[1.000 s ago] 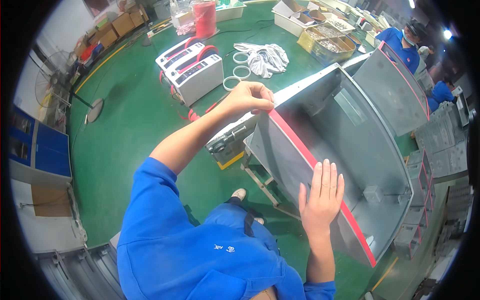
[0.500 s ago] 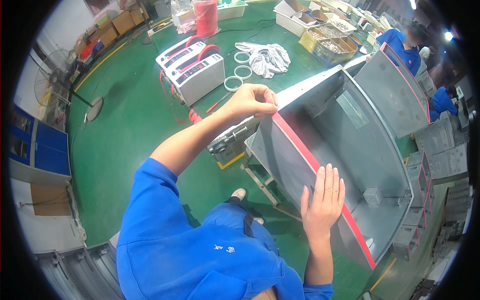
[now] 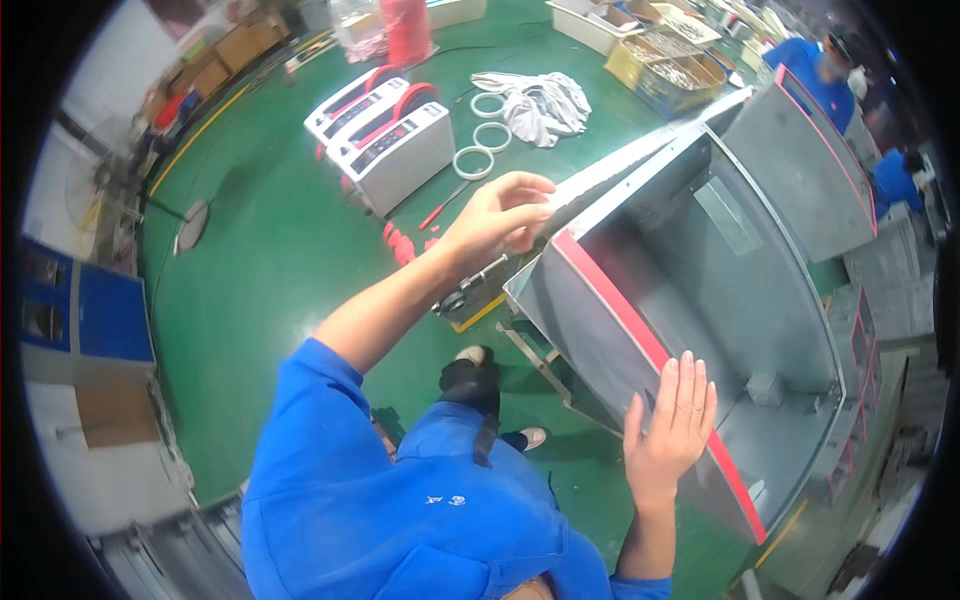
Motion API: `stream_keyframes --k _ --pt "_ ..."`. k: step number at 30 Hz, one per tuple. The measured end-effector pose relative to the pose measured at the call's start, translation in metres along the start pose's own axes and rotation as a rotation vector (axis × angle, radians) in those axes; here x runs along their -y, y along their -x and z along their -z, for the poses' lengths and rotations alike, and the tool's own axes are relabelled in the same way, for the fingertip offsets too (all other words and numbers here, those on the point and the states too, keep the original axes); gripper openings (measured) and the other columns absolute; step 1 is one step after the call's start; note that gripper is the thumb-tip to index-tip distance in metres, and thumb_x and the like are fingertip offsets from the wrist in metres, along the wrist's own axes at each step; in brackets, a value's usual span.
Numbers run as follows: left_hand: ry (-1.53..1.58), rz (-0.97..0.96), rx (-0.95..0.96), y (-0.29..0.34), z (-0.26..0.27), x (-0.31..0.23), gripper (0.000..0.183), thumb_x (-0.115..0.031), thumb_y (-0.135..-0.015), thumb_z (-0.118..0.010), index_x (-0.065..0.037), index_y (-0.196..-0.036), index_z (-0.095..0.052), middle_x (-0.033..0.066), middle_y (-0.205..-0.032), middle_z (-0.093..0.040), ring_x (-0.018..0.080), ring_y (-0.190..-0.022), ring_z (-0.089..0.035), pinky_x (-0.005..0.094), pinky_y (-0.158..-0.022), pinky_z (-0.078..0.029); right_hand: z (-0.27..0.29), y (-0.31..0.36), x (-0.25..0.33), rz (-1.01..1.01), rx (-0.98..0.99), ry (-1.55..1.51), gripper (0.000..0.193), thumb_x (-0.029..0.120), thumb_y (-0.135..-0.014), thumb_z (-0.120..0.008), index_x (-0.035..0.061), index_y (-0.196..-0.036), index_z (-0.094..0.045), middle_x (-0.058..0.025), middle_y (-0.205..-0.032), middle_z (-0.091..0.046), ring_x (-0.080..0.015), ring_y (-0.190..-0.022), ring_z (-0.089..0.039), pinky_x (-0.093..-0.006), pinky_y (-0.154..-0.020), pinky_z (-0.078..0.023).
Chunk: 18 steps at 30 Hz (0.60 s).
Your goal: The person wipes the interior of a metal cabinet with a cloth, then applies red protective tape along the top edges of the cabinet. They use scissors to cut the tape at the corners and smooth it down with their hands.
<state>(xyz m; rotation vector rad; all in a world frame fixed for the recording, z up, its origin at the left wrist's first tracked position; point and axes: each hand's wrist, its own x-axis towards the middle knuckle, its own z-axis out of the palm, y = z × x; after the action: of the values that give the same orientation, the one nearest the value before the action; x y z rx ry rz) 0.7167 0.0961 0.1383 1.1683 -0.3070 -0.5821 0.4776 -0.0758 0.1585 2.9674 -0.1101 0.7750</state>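
Note:
A grey sheet-metal box (image 3: 665,290) lies tilted in front of me with its hollow side facing up and right. Red tape (image 3: 618,308) runs along its near edge from the upper left corner to the lower right end. My right hand (image 3: 668,430) lies flat on the taped edge, fingers stretched out and pointing away from me. Just left of the upper corner hovers my left hand (image 3: 500,218), its fingers loosely bent, thumb and forefinger apart, with nothing visible between them. A small pale block (image 3: 765,388) sits inside the box.
Two white tape dispensers (image 3: 400,160) stand on the green floor, with pale tape rings (image 3: 473,162) and crumpled white cloth (image 3: 540,105) beside them. Another grey panel (image 3: 800,170) rises behind the box. A co-worker in blue (image 3: 815,80) is at the far right. Bins of small parts (image 3: 665,70) stand behind.
My left hand has let go of the tape's upper end and moved slightly left, off the corner. The right hand stays flat on the taped edge. The view has shifted a little.

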Motion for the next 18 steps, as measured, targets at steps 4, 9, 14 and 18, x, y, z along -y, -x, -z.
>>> stream_keyframes --k 4,9,14,18 --pt "-0.048 0.058 0.05 -0.017 0.05 0.029 0.028 -0.009 -0.077 -0.062 -0.002 -0.103 -0.054 0.0015 -0.082 -0.053 0.0057 -0.06 -0.043 0.0198 -0.048 -0.031 -0.003 -0.009 0.017 -0.11 0.025 0.042 0.045 0.016 -0.076 -0.059 -0.0034 -0.116 -0.049 -0.0209 -0.12 -0.05 -0.0351 -0.114 -0.045 -0.0481 -0.099 -0.028" --pt "-0.268 0.087 0.106 -0.027 0.067 0.043 0.018 -0.011 -0.081 -0.059 -0.001 -0.096 -0.057 0.0007 -0.079 -0.054 0.0056 -0.063 -0.046 0.0201 -0.052 -0.035 -0.036 -0.056 0.072 -0.157 0.0 0.031 0.042 0.019 -0.077 -0.058 -0.0038 -0.112 -0.053 -0.0212 -0.117 -0.052 -0.0347 -0.113 -0.047 -0.0484 -0.1 -0.026" --pt "-0.313 -0.236 0.292 -0.039 0.043 0.021 0.017 -0.003 -0.08 -0.058 0.001 -0.097 -0.057 0.0091 -0.094 -0.057 0.0136 -0.084 -0.054 0.0259 -0.072 -0.044 -0.058 -0.11 0.11 -0.111 -0.103 -0.029 0.04 0.019 -0.076 -0.059 -0.0007 -0.11 -0.055 -0.0171 -0.113 -0.055 -0.0284 -0.107 -0.053 -0.039 -0.095 -0.036" --pt "-0.444 -0.848 0.54 -0.054 0.01 -0.002 0.021 -0.004 -0.074 -0.057 0.003 -0.094 -0.058 0.0144 -0.092 -0.058 0.0269 -0.084 -0.056 0.0357 -0.078 -0.044 -0.057 -0.109 0.112 -0.216 -0.172 -0.044 0.031 0.015 -0.081 -0.049 0.0017 -0.109 -0.056 -0.0112 -0.112 -0.058 -0.022 -0.107 -0.054 -0.0343 -0.096 -0.037"
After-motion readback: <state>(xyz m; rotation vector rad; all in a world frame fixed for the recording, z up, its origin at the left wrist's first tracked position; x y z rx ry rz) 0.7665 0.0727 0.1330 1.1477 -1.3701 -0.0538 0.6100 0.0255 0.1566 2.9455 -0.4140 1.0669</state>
